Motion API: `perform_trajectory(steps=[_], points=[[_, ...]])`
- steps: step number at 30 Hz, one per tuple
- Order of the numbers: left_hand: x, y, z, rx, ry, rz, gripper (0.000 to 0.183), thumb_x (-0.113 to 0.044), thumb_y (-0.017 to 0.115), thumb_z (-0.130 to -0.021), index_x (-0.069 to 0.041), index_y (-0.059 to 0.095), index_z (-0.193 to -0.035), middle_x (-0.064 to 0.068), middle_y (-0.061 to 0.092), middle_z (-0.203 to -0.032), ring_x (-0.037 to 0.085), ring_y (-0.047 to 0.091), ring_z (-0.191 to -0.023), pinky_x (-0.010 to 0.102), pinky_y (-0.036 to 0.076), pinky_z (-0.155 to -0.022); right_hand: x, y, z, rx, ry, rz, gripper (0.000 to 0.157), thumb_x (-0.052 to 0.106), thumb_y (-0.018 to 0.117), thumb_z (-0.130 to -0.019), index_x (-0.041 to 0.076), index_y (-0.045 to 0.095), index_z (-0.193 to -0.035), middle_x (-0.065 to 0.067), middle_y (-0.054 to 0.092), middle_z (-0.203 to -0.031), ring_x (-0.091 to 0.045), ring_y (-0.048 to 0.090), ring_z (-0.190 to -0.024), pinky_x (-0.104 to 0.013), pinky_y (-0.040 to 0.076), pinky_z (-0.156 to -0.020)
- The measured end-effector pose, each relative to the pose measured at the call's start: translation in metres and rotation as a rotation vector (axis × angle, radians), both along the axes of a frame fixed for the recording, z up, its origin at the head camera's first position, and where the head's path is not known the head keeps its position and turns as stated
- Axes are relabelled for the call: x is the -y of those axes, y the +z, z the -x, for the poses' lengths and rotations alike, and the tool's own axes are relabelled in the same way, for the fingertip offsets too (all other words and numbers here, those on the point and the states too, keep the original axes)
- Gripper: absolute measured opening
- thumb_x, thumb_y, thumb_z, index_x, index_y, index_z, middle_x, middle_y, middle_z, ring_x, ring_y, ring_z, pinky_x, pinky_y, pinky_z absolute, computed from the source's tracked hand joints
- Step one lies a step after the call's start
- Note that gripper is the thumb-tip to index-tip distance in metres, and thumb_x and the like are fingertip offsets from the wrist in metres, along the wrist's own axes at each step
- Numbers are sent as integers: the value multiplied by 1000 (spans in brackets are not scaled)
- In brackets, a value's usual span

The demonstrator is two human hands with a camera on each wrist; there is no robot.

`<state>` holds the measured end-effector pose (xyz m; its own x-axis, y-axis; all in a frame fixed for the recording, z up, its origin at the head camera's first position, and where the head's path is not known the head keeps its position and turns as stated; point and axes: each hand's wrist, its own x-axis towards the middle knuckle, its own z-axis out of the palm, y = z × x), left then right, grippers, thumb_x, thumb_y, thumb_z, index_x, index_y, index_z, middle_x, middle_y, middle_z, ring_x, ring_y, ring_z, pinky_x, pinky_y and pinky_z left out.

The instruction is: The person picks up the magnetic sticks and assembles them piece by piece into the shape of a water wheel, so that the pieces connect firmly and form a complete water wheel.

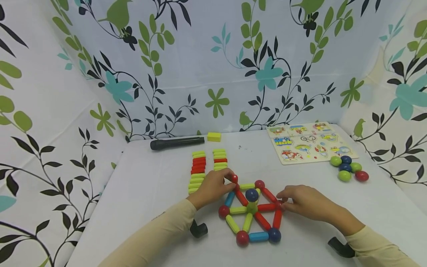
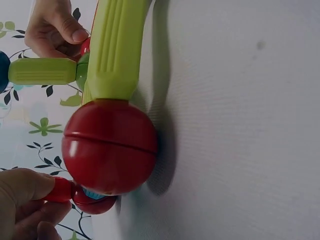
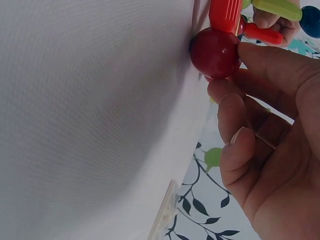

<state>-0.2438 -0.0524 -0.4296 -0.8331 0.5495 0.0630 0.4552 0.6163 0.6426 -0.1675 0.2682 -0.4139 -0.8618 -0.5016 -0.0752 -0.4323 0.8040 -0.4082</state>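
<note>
A wheel-shaped frame of coloured rods and balls lies flat on the white table. From its green centre ball (image 1: 251, 208) rises a yellow-green rod (image 2: 42, 71), topped by a blue ball (image 1: 251, 195). At the far left corner, my left hand (image 1: 213, 186) pinches a short red rod (image 2: 60, 190) that stands upright on a red ball (image 2: 96, 204). My right hand (image 1: 308, 202) holds the red ball (image 3: 215, 53) at the right corner between thumb and fingers. Nearer balls are red (image 1: 242, 238) and blue (image 1: 274, 235).
Beyond my left hand are two rows of yellow-green and red rods (image 1: 198, 165). A black tube (image 1: 176, 143) and a yellow block (image 1: 214, 137) lie along the back edge. At the back right sit a picture puzzle board (image 1: 308, 142) and several loose balls (image 1: 345, 175).
</note>
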Motion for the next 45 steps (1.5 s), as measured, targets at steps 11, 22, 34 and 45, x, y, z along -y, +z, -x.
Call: perform_trajectory(steps=[11, 22, 34, 45], points=[[25, 12, 34, -99, 122, 205, 33, -19, 78, -91, -12, 70, -122, 3, 70, -116, 21, 64, -103, 38, 55, -93, -1, -1, 1, -19, 33, 7, 23, 27, 79, -89, 23, 77, -112, 16, 71, -102, -7, 68, -95, -35, 59, -83], [19, -4, 44, -229, 38, 487, 18, -21, 80, -90, -14, 73, -105, 0, 64, -91, 17, 59, -86, 33, 56, -77, 1, -3, 0, -1, 25, 10, 24, 28, 79, -89, 23, 77, -112, 16, 71, -101, -7, 67, -95, -35, 59, -83], [31, 9, 25, -447, -45, 387, 30, -20, 82, -88, -14, 69, -114, 1, 67, -105, 15, 62, -96, 27, 57, -85, 1, -5, 1, -1, -3, -4, 26, 35, 81, -87, 26, 76, -110, 17, 70, -100, -8, 67, -95, -36, 59, -83], [14, 46, 6, -1055, -498, 230, 34, -20, 83, -87, -16, 67, -116, -3, 71, -112, 11, 66, -101, 16, 55, -76, 0, -7, 2, 2, -11, 0, 27, 34, 81, -87, 24, 76, -111, 18, 69, -98, -5, 64, -91, -33, 58, -81]])
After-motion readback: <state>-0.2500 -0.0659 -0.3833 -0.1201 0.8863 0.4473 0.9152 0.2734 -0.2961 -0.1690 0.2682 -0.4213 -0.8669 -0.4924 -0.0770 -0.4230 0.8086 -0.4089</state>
